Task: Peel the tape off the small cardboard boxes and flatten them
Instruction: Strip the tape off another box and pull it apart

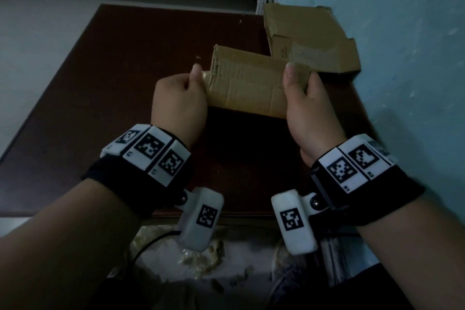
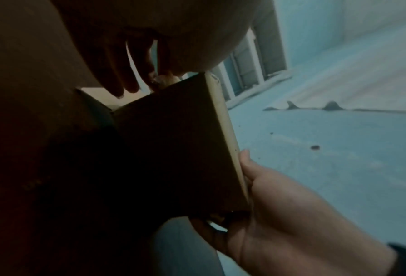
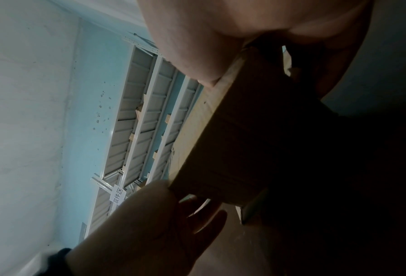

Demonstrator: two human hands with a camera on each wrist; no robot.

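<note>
A small brown cardboard box is held above the dark brown table, between both hands. My left hand pinches a strip of tape at the box's left end, thumb on top. My right hand grips the box's right end, thumb on the top face and fingers behind. In the left wrist view the box shows its dark underside, with the right hand at its lower edge. In the right wrist view the box runs down to the left hand.
A flattened cardboard box lies at the table's far right corner against the light blue wall. White metal shelving stands beyond. Crumpled tape scraps lie on the floor below the table's near edge.
</note>
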